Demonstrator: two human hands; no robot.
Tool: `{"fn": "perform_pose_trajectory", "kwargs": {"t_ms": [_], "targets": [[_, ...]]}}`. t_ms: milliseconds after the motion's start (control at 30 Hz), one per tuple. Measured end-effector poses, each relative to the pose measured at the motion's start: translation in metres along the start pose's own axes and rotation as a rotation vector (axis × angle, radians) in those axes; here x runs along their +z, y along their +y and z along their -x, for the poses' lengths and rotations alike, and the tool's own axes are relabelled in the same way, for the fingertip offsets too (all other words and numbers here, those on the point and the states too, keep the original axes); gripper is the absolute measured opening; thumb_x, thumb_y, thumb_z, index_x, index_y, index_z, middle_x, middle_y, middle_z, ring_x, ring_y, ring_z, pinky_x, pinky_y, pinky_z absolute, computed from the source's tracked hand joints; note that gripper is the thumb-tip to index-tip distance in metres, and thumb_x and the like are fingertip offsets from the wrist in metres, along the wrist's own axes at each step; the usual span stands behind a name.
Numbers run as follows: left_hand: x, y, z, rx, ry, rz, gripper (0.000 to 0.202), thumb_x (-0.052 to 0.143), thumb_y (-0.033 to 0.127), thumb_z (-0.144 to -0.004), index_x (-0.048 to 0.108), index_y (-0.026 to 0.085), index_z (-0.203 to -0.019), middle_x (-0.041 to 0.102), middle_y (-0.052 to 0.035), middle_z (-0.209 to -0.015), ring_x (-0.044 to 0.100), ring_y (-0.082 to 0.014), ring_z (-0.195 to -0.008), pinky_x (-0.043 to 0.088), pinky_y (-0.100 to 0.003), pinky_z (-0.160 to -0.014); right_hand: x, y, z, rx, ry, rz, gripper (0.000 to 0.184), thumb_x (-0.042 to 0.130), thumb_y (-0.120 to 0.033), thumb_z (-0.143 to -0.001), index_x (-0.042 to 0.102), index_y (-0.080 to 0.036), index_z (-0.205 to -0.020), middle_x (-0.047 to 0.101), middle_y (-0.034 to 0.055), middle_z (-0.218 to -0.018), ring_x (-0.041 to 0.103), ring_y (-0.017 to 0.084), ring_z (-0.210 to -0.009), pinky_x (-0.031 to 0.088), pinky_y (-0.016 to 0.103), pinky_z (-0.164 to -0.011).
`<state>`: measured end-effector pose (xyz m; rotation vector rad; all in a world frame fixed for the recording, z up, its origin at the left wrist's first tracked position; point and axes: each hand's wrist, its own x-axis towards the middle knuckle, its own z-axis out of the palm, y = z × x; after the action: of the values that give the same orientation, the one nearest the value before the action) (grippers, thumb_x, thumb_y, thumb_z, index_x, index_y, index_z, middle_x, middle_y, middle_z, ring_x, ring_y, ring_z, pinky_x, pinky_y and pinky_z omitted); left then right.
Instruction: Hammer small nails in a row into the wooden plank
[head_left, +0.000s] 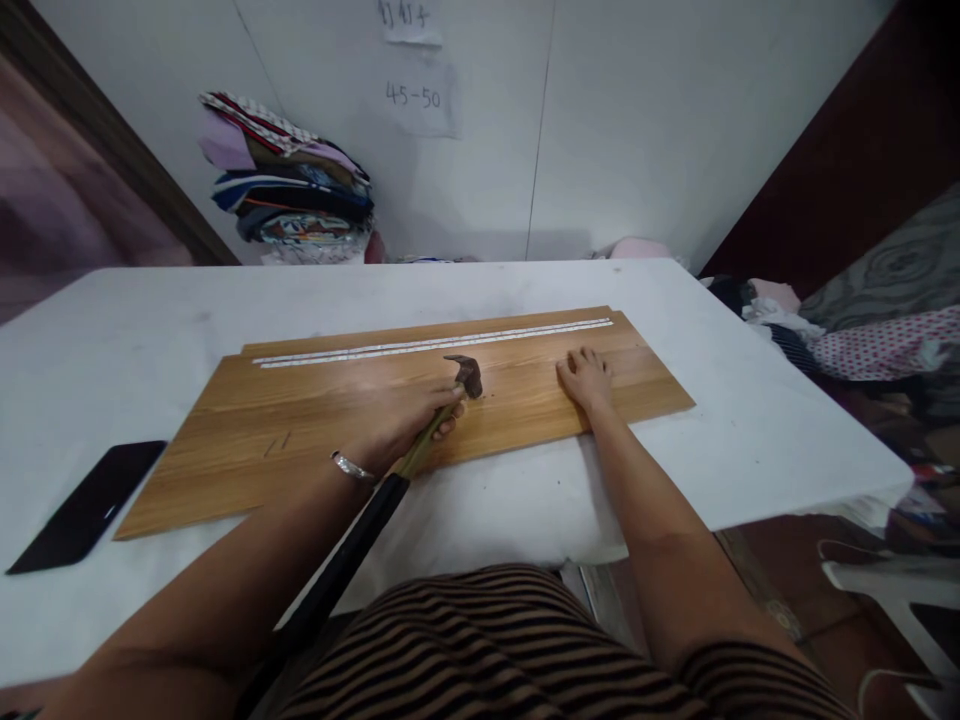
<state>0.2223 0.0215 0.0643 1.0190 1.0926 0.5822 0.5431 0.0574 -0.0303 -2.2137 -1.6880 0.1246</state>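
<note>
A wood-grain board (525, 410) lies flat before me. My left hand (409, 418), wearing a silver bracelet, is closed around the neck of a claw hammer (469, 376), close to its dark, rusty head. The hammer's long black grip runs back beneath my forearm. Its head is at the board's surface near the middle, by small dark marks; whether it touches, I cannot tell. My right hand (585, 378) rests on the right part of the board, fingers spread and slightly bent, holding nothing. Two thin dark pieces, like nails (277, 443), lie on the board's left part.
Two white strips (435, 345) lie along the board's far side. A black phone (90, 505) is left of the board on the white table (517, 510). Folded clothes (300, 190) are stacked at the back left, against the wall. A white chair (885, 590) stands lower right.
</note>
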Motion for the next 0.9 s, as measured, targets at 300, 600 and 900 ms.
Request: {"fn": "perform_pose_trajectory", "kwargs": {"t_ms": [300, 600, 900], "targets": [[0.005, -0.001, 0.0, 0.018, 0.01, -0.041, 0.021, 0.065, 0.036, -0.085, 0.055, 0.018, -0.082, 0.058, 0.0012, -0.069, 0.042, -0.0058, -0.044, 0.03, -0.02, -0.039, -0.002, -0.001, 0.001, -0.007, 0.002, -0.005, 0.045, 0.042, -0.042, -0.1, 0.066, -0.017, -0.128, 0.056, 0.0181, -0.147, 0.042, 0.032, -0.14, 0.027, 0.052, -0.114], [0.007, -0.001, 0.001, 0.008, 0.019, 0.009, 0.021, 0.068, 0.033, -0.084, 0.054, 0.018, -0.08, 0.057, 0.0013, -0.066, 0.042, -0.0055, -0.043, 0.03, -0.018, -0.039, -0.003, -0.003, 0.002, 0.001, -0.007, -0.002, 0.044, 0.044, -0.041, -0.099, 0.067, -0.016, -0.128, 0.056, 0.0188, -0.148, 0.042, 0.032, -0.14, 0.028, 0.051, -0.114], [0.009, 0.03, -0.015, -0.015, 0.177, 0.161, 0.021, 0.054, 0.03, -0.097, 0.057, 0.016, -0.082, 0.056, -0.0003, -0.062, 0.046, -0.0075, -0.044, 0.039, -0.019, -0.04, -0.019, -0.019, 0.01, 0.127, 0.112, -0.561, 0.036, 0.051, -0.032, -0.091, 0.071, -0.013, -0.114, 0.068, 0.0201, -0.129, 0.059, 0.027, -0.123, 0.045, 0.042, -0.104]]}}
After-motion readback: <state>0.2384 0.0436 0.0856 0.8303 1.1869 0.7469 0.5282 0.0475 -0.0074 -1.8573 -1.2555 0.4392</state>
